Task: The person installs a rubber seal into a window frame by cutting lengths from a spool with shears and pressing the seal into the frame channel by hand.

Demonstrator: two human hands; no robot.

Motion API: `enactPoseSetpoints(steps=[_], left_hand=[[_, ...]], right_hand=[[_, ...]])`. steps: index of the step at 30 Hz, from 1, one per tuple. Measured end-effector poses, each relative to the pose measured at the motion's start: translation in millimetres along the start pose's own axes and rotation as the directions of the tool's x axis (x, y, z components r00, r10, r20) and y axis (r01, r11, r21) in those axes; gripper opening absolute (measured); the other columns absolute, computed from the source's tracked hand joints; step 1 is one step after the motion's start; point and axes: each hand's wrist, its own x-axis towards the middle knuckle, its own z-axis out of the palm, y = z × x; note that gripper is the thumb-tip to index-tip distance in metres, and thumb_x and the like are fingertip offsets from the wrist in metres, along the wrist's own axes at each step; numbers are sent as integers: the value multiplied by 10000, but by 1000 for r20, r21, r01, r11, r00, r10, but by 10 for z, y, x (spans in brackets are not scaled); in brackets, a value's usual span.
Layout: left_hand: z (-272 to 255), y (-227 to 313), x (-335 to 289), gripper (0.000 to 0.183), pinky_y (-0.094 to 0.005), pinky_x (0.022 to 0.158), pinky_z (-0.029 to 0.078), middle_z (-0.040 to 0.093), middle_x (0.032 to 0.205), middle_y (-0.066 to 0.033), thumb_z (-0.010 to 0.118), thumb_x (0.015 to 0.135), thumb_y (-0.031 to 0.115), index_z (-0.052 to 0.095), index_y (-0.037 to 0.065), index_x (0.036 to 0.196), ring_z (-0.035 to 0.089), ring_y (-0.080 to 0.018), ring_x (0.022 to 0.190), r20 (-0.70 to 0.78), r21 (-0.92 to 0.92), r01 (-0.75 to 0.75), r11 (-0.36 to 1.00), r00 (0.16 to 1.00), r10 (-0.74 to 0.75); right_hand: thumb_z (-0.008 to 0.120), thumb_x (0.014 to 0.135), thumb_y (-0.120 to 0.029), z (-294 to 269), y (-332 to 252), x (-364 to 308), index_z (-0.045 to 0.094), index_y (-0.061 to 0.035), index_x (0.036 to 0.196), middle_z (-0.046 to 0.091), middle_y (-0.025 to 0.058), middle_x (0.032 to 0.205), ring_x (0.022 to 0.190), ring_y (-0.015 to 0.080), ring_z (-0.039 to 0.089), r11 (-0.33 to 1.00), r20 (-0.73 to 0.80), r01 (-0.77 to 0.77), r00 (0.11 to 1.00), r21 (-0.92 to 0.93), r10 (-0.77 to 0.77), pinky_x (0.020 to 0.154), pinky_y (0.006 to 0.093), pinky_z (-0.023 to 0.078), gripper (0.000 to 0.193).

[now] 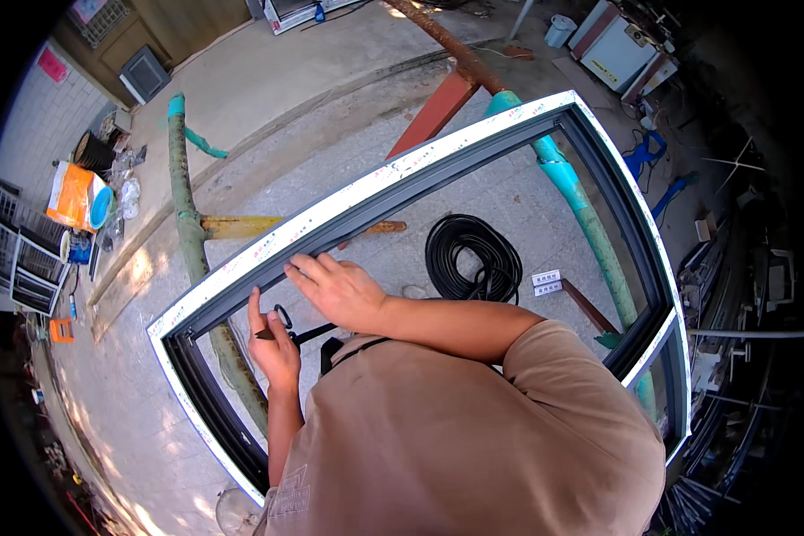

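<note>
A large window frame (402, 168), dark grey inside with a white printed film on its outer face, spans the view in front of me. My right hand (339, 290) reaches across to the far rail, palm down. Its fingers are stretched out and rest on the rail's dark inner edge; its thumb is hidden. Just left of it, my left hand (275, 348) points its index finger up at the same edge. The other fingers curl round a black thing with a ring-shaped loop (282, 315), whose kind I cannot make out. A dark strip (314, 334) runs from there toward my body.
Green-painted pipe supports (188, 205) (590, 223) stand under the frame. Through its opening show a coiled black hose or cable (473, 259) and small white boxes (547, 282) on the floor. An orange-white sack (71, 196) lies far left; metal profiles (724, 357) are piled at right.
</note>
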Motion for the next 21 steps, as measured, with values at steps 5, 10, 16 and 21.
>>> enactPoseSetpoints(steps=[5,10,16,21], left_hand=[[0,98,-61,570,-401,676,530,605,769,-121,626,1144,91,535,140,1705,574,-248,654,24,38,25,999,999,-26],[-6,79,-36,524,-397,685,532,612,782,-129,635,1134,67,599,143,1651,574,-247,671,19,30,39,999,999,-40],[-45,125,-19,494,-386,711,542,661,808,-132,645,1139,89,622,151,1629,600,-234,684,27,13,26,1000,999,-26],[-68,108,-23,506,-397,706,555,685,813,-126,654,1139,102,620,178,1639,627,-255,679,30,1,38,999,999,-38]], right_hand=[[762,864,-92,4,-1,-155,645,-71,1569,676,97,1413,1056,254,726,996,10,-72,997,-61,73,777,362,668,715],[760,877,-74,133,98,-234,633,-117,1601,702,89,1403,1028,251,750,995,-28,-35,999,-89,32,793,370,671,736],[783,843,-59,68,145,-215,663,-128,1575,704,87,1425,1137,273,773,998,-10,-57,998,12,58,848,394,679,746],[802,829,-20,-140,188,-209,707,-124,1528,704,97,1432,1095,315,797,992,-50,-126,991,22,127,847,411,691,713]])
